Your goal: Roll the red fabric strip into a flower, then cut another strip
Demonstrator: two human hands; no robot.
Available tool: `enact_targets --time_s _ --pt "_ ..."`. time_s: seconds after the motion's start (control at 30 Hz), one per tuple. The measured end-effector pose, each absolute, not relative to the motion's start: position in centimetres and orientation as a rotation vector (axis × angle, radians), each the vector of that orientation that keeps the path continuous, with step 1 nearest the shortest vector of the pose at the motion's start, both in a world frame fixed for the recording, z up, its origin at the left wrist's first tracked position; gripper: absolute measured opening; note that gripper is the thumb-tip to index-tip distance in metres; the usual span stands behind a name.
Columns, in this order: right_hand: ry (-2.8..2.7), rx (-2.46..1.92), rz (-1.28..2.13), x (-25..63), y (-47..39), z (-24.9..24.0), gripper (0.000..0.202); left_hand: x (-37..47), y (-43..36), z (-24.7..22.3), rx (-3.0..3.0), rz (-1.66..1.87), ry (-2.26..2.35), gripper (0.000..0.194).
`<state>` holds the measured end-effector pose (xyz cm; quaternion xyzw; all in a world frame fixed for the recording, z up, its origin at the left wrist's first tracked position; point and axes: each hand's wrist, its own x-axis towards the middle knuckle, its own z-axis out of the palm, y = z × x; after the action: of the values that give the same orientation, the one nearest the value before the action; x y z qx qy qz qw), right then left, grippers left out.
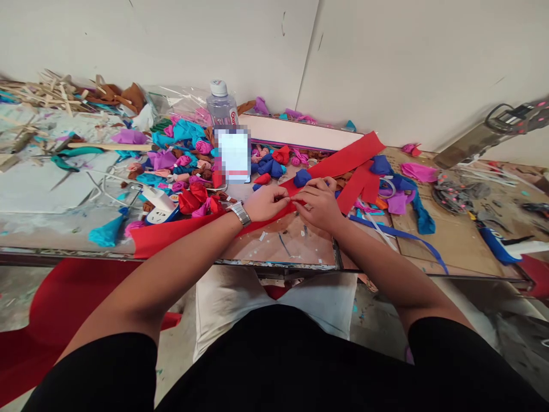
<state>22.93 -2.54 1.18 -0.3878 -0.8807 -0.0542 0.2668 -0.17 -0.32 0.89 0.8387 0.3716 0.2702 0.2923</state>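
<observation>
A long strip of red crepe paper [171, 234] lies across the table edge under my left forearm and runs up to my hands. My left hand [269, 204], with a watch [241, 213] on its wrist, is closed in a pinch on the strip. My right hand [318, 205] meets it fingertip to fingertip, its thumb and fingers also pinched on the red paper. What lies between the fingertips is mostly hidden. Beyond the right hand, more red strips [343, 161] lie loose, close to a dark blue paper piece [302, 178].
Rolled paper flowers [203, 147] and scraps crowd the table behind my hands. A phone [234, 154] stands before a water bottle [223, 107]. Left are pliers [68, 161], a power strip [162, 213] and wooden sticks [60, 91]. Cardboard [454, 240] and a blue ribbon [412, 236] lie right.
</observation>
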Motion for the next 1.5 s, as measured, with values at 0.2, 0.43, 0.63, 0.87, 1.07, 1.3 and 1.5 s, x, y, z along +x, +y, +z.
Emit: enact_targets --time_s 0.2,0.43,0.63,0.87,1.07,1.3,1.5 --pt "-2.372 -1.063 -0.143 22.87 -2.54 1.26 0.021 -0.15 -0.35 0.87 2.244 0.732 0.994 0.03" --pt "-2.356 -1.078 -0.106 22.74 -2.61 1.22 0.024 -0.09 -0.51 1.04 2.238 0.748 0.988 0.029" --pt "-2.308 -1.137 -0.121 22.69 -2.59 1.02 0.024 -0.04 -0.7 1.29 2.219 0.779 0.982 0.029" --pt "-2.318 -1.133 -0.13 22.62 -2.75 1.29 0.024 -0.07 -0.76 1.3 2.201 0.802 0.99 0.029" --pt "-2.316 -1.094 -0.129 22.66 -2.7 1.21 0.022 -0.06 -0.74 1.04 2.211 0.809 0.987 0.028" --pt "-2.335 -1.092 -0.097 22.6 -2.74 1.33 0.022 -0.06 -0.75 0.94 2.258 0.805 0.963 0.027" --pt "-2.347 -1.138 -0.056 22.46 -3.0 1.62 0.019 -0.11 -0.91 1.27 2.318 0.78 0.918 0.029"
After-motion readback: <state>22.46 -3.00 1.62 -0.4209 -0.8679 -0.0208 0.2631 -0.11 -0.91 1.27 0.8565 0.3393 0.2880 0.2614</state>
